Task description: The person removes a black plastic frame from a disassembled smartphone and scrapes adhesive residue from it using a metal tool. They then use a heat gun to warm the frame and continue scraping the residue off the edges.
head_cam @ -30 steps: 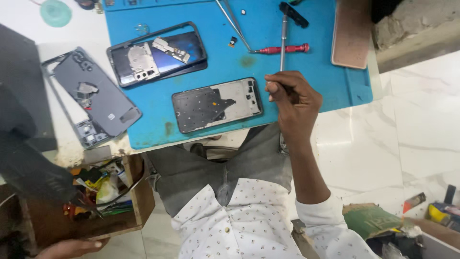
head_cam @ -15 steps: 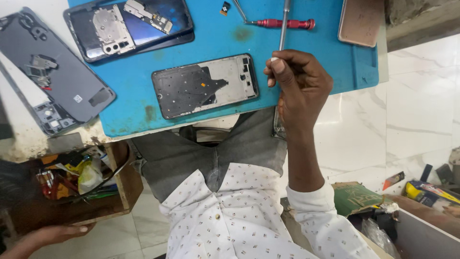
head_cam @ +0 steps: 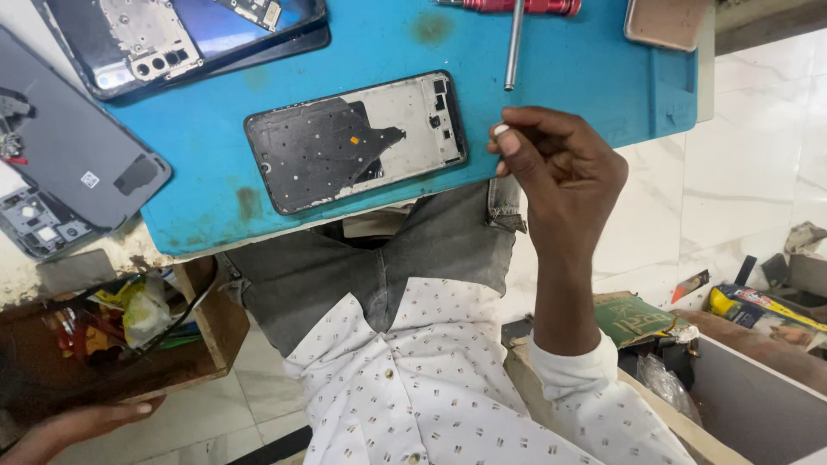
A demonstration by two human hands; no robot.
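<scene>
My right hand (head_cam: 560, 168) hovers at the near edge of the blue work mat (head_cam: 379, 43), fingers pinched on a tiny white piece at the tips. Just left of it lies a stripped phone frame (head_cam: 353, 142), face down, dark sheet over half of it. A thin metal rod (head_cam: 514, 43) rests on the mat just beyond the hand, apart from it. My left hand (head_cam: 82, 424) hangs low at the bottom left, below an open wooden drawer (head_cam: 215, 331), fingers apart and holding nothing.
An opened blue phone (head_cam: 172, 34) and a grey back cover (head_cam: 69, 155) lie at the left. A red-handled screwdriver (head_cam: 517, 5) and a pink phone (head_cam: 668, 21) sit at the mat's far edge. Boxes and packets (head_cam: 758, 314) crowd the floor at right.
My right hand has drawn back from the metal rod toward the mat's near edge, still pinched. The view has dropped closer to my lap. My left hand stays low at the left.
</scene>
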